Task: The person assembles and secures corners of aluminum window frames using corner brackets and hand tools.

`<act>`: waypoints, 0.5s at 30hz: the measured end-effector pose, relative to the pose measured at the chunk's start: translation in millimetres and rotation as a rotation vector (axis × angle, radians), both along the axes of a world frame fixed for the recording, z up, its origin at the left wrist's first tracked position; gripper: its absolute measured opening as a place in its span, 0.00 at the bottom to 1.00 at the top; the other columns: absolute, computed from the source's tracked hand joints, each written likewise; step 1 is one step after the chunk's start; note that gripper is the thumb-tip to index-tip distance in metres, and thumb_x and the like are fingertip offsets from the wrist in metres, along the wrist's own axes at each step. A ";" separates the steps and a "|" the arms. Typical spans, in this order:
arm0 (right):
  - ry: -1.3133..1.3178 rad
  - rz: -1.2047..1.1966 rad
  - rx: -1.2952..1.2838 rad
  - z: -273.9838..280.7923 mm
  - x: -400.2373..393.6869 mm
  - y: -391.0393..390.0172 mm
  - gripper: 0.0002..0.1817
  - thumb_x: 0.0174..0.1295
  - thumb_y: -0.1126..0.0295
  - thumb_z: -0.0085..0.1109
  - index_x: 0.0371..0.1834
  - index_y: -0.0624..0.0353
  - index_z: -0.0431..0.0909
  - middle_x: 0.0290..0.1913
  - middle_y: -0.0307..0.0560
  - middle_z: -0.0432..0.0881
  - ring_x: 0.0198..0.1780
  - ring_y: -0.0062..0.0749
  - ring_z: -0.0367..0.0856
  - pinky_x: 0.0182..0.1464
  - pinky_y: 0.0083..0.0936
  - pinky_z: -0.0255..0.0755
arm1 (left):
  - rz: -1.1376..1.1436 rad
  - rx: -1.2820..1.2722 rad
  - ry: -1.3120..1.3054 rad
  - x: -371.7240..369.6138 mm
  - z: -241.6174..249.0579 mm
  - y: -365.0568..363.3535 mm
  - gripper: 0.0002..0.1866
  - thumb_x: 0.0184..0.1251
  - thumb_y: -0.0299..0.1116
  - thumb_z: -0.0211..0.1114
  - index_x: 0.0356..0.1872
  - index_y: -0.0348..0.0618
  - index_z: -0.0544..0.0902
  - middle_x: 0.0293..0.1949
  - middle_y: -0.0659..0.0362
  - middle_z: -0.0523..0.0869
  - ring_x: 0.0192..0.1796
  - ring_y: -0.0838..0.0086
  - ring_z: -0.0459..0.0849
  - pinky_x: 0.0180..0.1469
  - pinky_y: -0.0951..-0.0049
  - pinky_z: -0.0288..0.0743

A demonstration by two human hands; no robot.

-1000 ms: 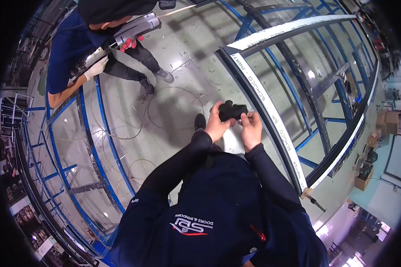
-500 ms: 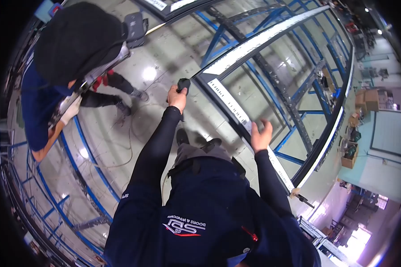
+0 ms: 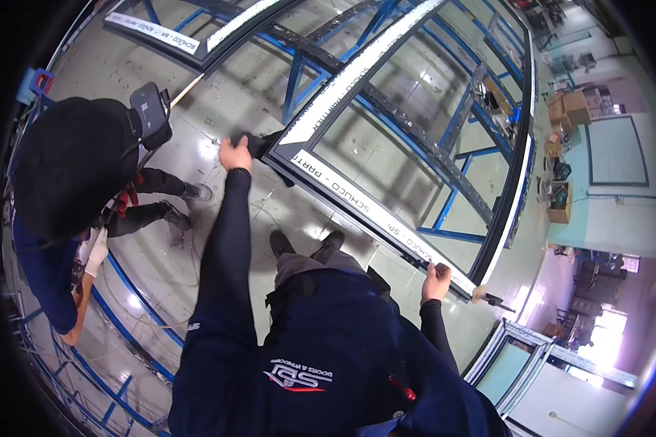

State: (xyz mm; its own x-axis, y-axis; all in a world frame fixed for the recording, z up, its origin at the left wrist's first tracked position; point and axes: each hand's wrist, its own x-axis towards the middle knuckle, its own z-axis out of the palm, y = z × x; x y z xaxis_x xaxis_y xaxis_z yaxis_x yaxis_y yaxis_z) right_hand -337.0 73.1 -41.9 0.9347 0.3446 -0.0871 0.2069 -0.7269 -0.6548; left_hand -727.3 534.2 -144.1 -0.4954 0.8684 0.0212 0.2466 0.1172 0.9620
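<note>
Here – frame edge (image 3: 375,213) against the right grip (image 3: 436,282)

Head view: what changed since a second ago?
Right hand let go of the black item, moved to the taped frame near its right end. Left hand carried the item to the frame's left corner. Unchanged: left hand's hold; frame above the blue bars.

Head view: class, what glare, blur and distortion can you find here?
In the head view, the window at lower right burns out to white; in the head view, the right side of the black frame bows, and the corners go black; in the head view, the left hand looks slightly soft, while lettering on the white strip is readable.
</note>
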 end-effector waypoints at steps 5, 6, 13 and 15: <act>-0.057 0.000 0.007 6.6 -20.5 4.1 0.16 0.62 0.67 0.66 0.47 0.66 0.77 0.45 0.55 0.84 0.50 0.41 0.84 0.55 0.34 0.74 | -0.411 0.063 -0.065 23.6 77.9 69.3 0.13 0.59 0.30 0.74 0.34 0.32 0.79 0.31 0.53 0.85 0.33 0.71 0.82 0.40 0.68 0.74; -0.085 0.029 0.014 4.0 -23.9 4.9 0.15 0.60 0.67 0.67 0.45 0.65 0.78 0.45 0.55 0.85 0.50 0.43 0.84 0.54 0.36 0.75 | -0.440 0.196 -0.116 46.8 112.0 60.5 0.12 0.60 0.31 0.74 0.35 0.33 0.80 0.33 0.53 0.87 0.35 0.72 0.83 0.41 0.68 0.75; -0.076 0.010 0.050 12.8 -56.7 12.3 0.14 0.61 0.68 0.65 0.46 0.64 0.80 0.45 0.56 0.85 0.50 0.46 0.84 0.51 0.35 0.77 | -0.590 0.269 -0.214 171.8 178.8 -12.0 0.12 0.69 0.25 0.67 0.41 0.30 0.72 0.36 0.54 0.84 0.38 0.76 0.82 0.42 0.73 0.76; 0.022 -0.017 0.051 6.8 -64.9 0.3 0.14 0.62 0.68 0.64 0.48 0.64 0.79 0.45 0.55 0.86 0.49 0.45 0.85 0.51 0.34 0.77 | -0.698 0.272 -0.184 195.6 166.7 -41.7 0.14 0.68 0.30 0.70 0.39 0.33 0.73 0.35 0.58 0.83 0.37 0.80 0.79 0.41 0.74 0.74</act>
State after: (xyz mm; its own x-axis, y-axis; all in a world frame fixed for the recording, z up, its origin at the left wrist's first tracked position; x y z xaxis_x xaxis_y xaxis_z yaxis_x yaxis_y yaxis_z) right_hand -401.9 73.4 -35.1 0.9384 0.3336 -0.0900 0.1806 -0.6956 -0.6953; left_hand -531.8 492.4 22.7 0.1494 0.9569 0.2490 0.0096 -0.2532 0.9674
